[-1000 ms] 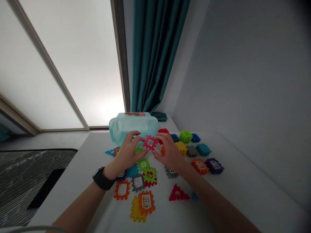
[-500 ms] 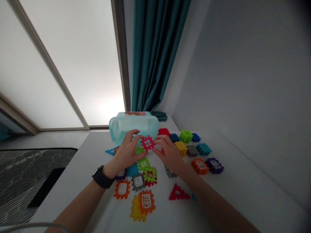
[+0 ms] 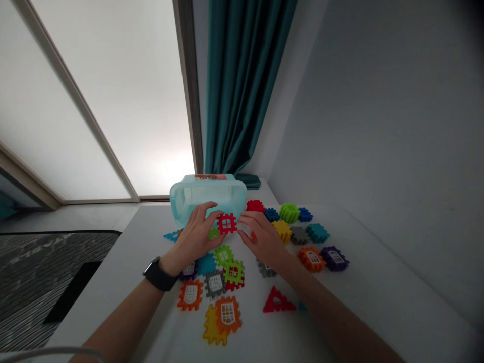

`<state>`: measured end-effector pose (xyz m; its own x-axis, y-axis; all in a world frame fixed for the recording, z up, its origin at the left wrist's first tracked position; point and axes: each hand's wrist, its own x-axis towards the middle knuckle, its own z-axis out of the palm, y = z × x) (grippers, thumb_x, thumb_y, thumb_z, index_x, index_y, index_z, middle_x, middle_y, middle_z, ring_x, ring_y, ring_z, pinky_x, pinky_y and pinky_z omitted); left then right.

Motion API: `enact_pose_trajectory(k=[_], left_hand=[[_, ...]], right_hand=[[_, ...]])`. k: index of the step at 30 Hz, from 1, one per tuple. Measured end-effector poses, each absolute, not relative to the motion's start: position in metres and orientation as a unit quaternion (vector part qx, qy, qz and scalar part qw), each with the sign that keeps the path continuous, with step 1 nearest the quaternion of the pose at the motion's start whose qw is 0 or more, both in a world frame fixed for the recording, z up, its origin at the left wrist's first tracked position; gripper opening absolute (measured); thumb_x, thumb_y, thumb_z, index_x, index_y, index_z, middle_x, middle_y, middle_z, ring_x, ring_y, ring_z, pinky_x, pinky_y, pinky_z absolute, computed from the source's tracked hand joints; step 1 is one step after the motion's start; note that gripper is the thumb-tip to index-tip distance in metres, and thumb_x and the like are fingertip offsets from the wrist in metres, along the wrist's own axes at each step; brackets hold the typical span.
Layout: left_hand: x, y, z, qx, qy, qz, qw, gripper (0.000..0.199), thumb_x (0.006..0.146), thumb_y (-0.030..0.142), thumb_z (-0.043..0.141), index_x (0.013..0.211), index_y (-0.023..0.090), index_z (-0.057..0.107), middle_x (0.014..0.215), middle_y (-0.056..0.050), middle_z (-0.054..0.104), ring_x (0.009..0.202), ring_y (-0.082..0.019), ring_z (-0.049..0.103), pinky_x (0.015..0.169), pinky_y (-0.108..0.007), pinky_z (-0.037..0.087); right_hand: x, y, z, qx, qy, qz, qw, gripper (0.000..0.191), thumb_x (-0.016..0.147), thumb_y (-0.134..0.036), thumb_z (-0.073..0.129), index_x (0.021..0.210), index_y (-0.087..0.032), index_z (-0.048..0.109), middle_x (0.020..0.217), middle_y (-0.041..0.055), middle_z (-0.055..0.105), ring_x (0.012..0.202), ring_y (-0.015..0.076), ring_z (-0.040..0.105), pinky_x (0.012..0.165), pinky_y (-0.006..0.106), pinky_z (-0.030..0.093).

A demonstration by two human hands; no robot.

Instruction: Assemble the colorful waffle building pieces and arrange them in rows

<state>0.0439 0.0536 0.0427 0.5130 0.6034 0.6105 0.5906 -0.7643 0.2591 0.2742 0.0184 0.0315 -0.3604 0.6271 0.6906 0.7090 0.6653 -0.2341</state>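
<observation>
A red interlocking block with a window grid [image 3: 227,223] is held up between the thumb and fingers of my left hand [image 3: 196,229], which wears a dark watch. Just to the block's right is my right hand [image 3: 264,239], its thumb and fingers apart and curved; a narrow gap seems to separate them from the block's edge. Below the hands lie a green block [image 3: 233,273], a grey block [image 3: 215,284] and an orange block [image 3: 190,295]. Closer still, another orange block [image 3: 228,313] overlaps a yellow block [image 3: 212,328].
A translucent teal bin [image 3: 181,189] lies on its side behind my hands, its opening facing me. Stacked blocks stand at the right, among them a purple stack [image 3: 335,258] and a yellow stack [image 3: 282,231]. A red triangle [image 3: 278,301] lies near my right forearm.
The red block has turned from a tilt to nearly level and shifted slightly left. My right fingertips have come away from its edge; both hands otherwise stay almost in place.
</observation>
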Motion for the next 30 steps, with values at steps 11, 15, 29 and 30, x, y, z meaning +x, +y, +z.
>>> enact_pose_trajectory(k=[11, 15, 29, 30], left_hand=[[0.049, 0.047, 0.050, 0.874, 0.307, 0.347, 0.147, 0.038, 0.087, 0.030, 0.069, 0.122, 0.021, 0.058, 0.129, -0.013, 0.050, 0.125, -0.029, 0.051, 0.107, -0.047, 0.047], [0.049, 0.047, 0.051, 0.857, 0.306, 0.343, 0.234, 0.018, 0.096, 0.033, 0.057, 0.110, 0.023, 0.064, 0.121, -0.009, 0.057, 0.119, -0.024, 0.056, 0.106, -0.044, 0.047], [0.059, 0.041, 0.058, 0.632, 0.369, 0.377, 0.568, 0.031, 0.083, 0.045, 0.068, 0.072, 0.018, 0.059, 0.092, -0.002, 0.059, 0.083, -0.017, 0.056, 0.073, -0.027, 0.048], [0.059, 0.041, 0.059, 0.631, 0.373, 0.378, 0.565, 0.031, 0.082, 0.045, 0.069, 0.071, 0.018, 0.059, 0.092, -0.002, 0.059, 0.082, -0.016, 0.055, 0.073, -0.027, 0.048]], right_hand=[[0.281, 0.018, 0.034, -0.346, -0.853, -0.047, 0.388, 0.024, 0.100, -0.020, 0.050, 0.121, -0.026, 0.062, 0.123, 0.0090, 0.067, 0.115, 0.0238, 0.061, 0.102, 0.046, 0.052], [0.277, 0.017, 0.040, -0.378, -0.824, 0.019, 0.422, 0.019, 0.100, -0.025, 0.050, 0.108, -0.024, 0.067, 0.101, 0.0078, 0.073, 0.097, 0.0231, 0.066, 0.089, 0.042, 0.055], [0.274, 0.020, 0.056, -0.492, -0.619, 0.380, 0.481, 0.026, 0.087, -0.045, 0.059, 0.082, -0.021, 0.069, 0.079, 0.0020, 0.069, 0.076, 0.0183, 0.064, 0.069, 0.030, 0.052], [0.273, 0.020, 0.057, -0.489, -0.617, 0.392, 0.476, 0.027, 0.086, -0.045, 0.060, 0.081, -0.021, 0.068, 0.078, 0.0017, 0.069, 0.075, 0.0177, 0.063, 0.068, 0.030, 0.052]])
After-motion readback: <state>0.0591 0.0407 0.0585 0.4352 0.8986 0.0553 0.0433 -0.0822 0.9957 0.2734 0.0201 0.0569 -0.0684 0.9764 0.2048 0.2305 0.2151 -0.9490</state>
